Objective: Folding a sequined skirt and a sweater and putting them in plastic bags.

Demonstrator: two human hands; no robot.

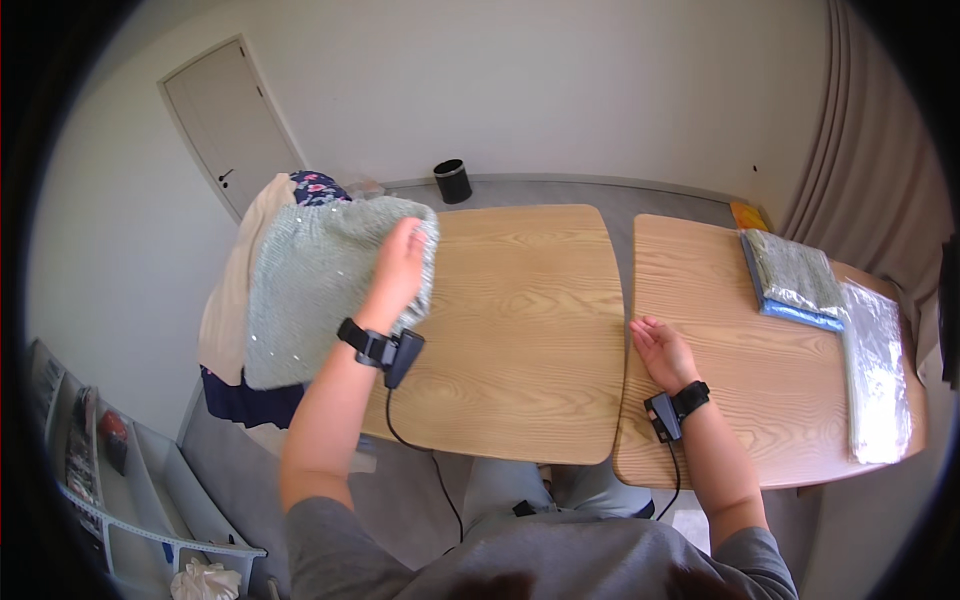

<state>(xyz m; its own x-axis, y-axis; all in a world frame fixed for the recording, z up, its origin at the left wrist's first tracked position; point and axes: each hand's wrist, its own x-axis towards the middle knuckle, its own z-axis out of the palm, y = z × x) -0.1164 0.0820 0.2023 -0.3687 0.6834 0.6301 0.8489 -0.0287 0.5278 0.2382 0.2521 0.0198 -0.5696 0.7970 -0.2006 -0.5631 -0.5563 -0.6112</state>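
My left hand (399, 262) is at the right edge of a pale green, sequined knit garment (315, 275), its fingers closed on the fabric. The garment is spread on top of a pile at the left end of the table, over a cream cloth (235, 275), a navy cloth (250, 402) and a navy floral piece (318, 187). My right hand (663, 352) rests palm-up with fingers loosely curled and apart, at the left edge of the right table, holding nothing. Black straps with small cabled devices sit on both wrists.
Two wooden tables (530, 330) stand side by side with a narrow gap between them. On the right one lie folded garments in clear bags (795, 275) and a stack of clear plastic bags (877, 385). A shelf unit (150, 490) is lower left; a black bin (453, 182) stands beyond.
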